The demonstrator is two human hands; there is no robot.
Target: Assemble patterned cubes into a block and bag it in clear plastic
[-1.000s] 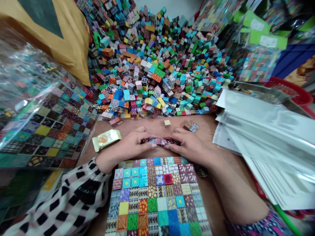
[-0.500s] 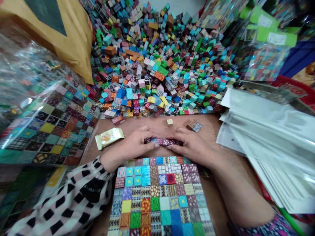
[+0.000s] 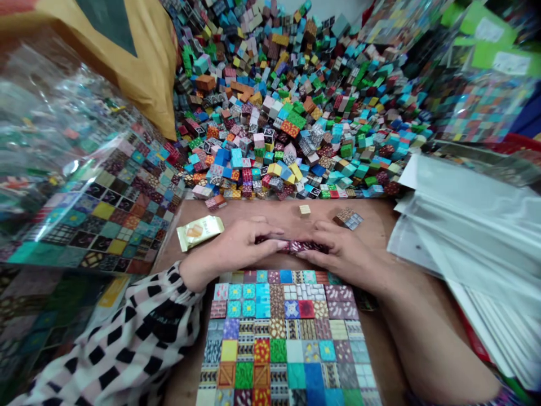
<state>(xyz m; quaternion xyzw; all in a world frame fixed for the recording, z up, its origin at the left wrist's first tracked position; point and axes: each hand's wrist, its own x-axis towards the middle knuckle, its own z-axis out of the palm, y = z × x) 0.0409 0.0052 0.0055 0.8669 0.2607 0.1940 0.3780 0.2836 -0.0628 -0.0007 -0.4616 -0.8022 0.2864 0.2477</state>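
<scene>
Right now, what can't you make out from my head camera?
All in the head view:
Ends of the patterned cube row: hidden by the left hand and right hand.
Near edge of the block mosaic: cut off by the bottom edge.
Lettering on the yellow snack wrapper: too small and blurred to read.
Writing on the white labels: blurred.

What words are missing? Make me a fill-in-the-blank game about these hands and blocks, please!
1. The row of blocks is held by the left hand and the ____ hand.
2. The wrapped packet lies nearer the ____ hand.
3. The bare tabletop is coloured ____.

Missing words: right; left; brown.
</scene>
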